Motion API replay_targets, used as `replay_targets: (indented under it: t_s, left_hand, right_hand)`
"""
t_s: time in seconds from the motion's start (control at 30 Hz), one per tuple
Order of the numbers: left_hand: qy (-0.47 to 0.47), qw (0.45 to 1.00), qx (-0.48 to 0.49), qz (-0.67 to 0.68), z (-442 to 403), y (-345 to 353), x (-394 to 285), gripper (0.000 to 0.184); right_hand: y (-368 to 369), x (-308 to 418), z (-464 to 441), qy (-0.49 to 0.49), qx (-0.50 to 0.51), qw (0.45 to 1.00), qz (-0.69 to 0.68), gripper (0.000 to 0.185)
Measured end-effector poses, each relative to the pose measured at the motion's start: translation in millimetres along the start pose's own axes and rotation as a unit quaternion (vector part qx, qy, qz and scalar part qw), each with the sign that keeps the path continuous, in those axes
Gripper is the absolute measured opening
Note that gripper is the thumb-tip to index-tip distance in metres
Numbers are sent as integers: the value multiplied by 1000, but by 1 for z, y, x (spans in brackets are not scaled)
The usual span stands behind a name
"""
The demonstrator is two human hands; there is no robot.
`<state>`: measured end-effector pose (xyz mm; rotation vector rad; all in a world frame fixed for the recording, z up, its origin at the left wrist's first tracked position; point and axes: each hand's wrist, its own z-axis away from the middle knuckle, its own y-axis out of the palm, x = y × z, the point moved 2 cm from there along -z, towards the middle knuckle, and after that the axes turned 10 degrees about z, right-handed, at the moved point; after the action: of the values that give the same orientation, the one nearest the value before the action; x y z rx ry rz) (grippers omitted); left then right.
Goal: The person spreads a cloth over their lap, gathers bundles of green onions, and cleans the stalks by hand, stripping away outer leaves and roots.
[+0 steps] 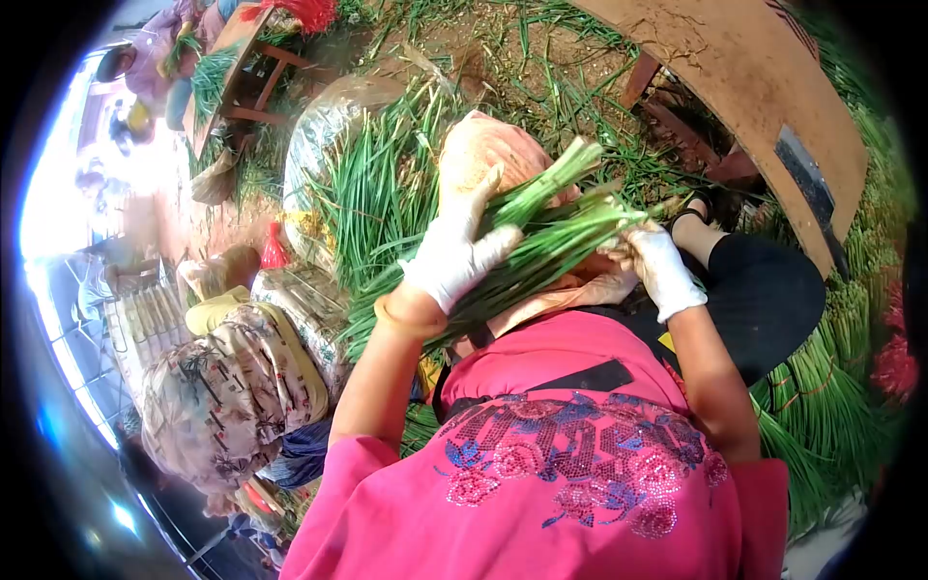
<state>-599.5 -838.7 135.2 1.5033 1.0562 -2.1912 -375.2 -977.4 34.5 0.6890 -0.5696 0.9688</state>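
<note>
A thick bunch of garlic chives [541, 237] lies across my lap, pale stem ends to the right and long green leaves trailing to the lower left. My left hand [459, 242], in a white glove, is closed around the middle of the bunch. At the stem ends, my right hand [662, 269], also gloved, has its fingers pinched together on some stems; the fingertips are partly hidden. Peach cloth [493, 150] covers my knee beneath the bunch. A heap of loose chives [382, 193] rests on clear plastic beside my left hand.
A wooden table [715, 58] stands at the upper right, with a broad-bladed knife [804, 174] on it. Tied chive bundles [822, 387] lie at my right. A person in a floral top [232, 396] is close on the left. Leaf scraps litter the floor [483, 48].
</note>
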Motion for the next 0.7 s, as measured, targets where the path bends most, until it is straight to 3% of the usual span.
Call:
replay_targets:
  t_s: [0.07, 0.17, 0.2, 0.23, 0.27, 0.3, 0.37, 0.43, 0.47, 0.5, 0.57, 0.63, 0.67, 0.7]
  left_hand:
    - [108, 975, -3, -192, 8, 14, -11, 109]
    - [41, 966, -39, -252, 13, 31, -13, 119]
    - [34, 963, -49, -263, 12, 33, -11, 118]
    - [27, 960, -60, -273, 12, 35, -10, 117]
    - [19, 957, -69, -280, 12, 37, -9, 117]
    - [19, 957, -68, -280, 12, 38, -10, 116]
    - [17, 957, -65, -283, 11, 40, -13, 114]
    - [14, 955, -62, -288, 10, 42, -15, 112]
    - [14, 954, -60, -292, 10, 43, -15, 112]
    - [14, 953, -59, -296, 9, 43, -15, 112]
    - [19, 950, -60, -305, 10, 43, -15, 110]
    - [15, 947, -61, -315, 10, 44, -15, 109]
    - [20, 948, -68, -309, 11, 45, -12, 108]
    - [26, 950, -77, -303, 11, 45, -7, 107]
  right_hand:
    - [2, 4, -13, -37, 14, 999, -22, 36]
    - [-4, 22, -23, -47, 73, 996, 28, 38]
    - [-14, 38, -26, -104, 24, 991, 83, 34]
    - [-16, 63, -9, -211, -96, 960, 155, 29]
    - [-25, 77, -1, -326, -114, 925, 160, 26]
    - [-29, 92, 10, -379, -184, 885, 198, 19]
    - [-10, 133, 50, -478, -273, 686, 476, 11]
    - [19, 153, 68, -493, -243, 561, 619, 15]
    - [27, 148, 64, -469, -236, 508, 683, 26]
    - [32, 142, 55, -440, -193, 493, 726, 29]
    - [30, 119, 32, -405, -120, 492, 761, 30]
    - [27, 106, 17, -385, -74, 566, 725, 26]
    - [22, 104, 14, -416, -56, 627, 657, 16]
    - [15, 96, 7, -398, -46, 750, 526, 15]
